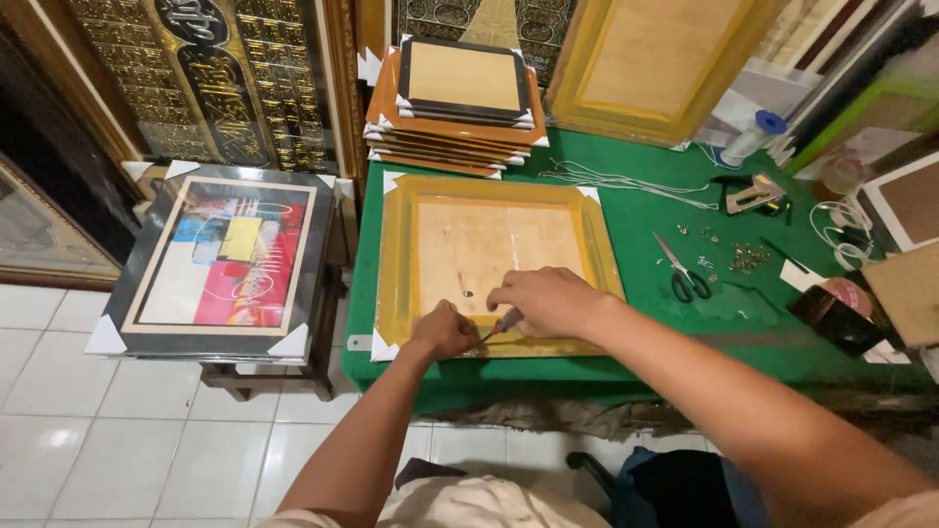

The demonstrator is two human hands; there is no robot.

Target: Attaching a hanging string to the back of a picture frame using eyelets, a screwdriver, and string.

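To my far left, a framed colourful picture (220, 256) lies flat on a low stool over white floor tiles. On the green table (646, 210) in front of me a yellow picture frame (494, 259) lies face down, white card protectors on its corners. My left hand (442, 330) is closed into a fist on the near rail of the frame, pinning it down. Just beside it, my right hand (550, 298) is clamped around a small screwdriver (501, 324) with a red and dark handle, its tip angled down to the rail between my hands. To do this well, I judge I should keep the tool upright and press firmly. Behind, a stack of frames (458, 108). Further right lie white cord (626, 181), scissors (682, 271) and loose small hardware (748, 257)
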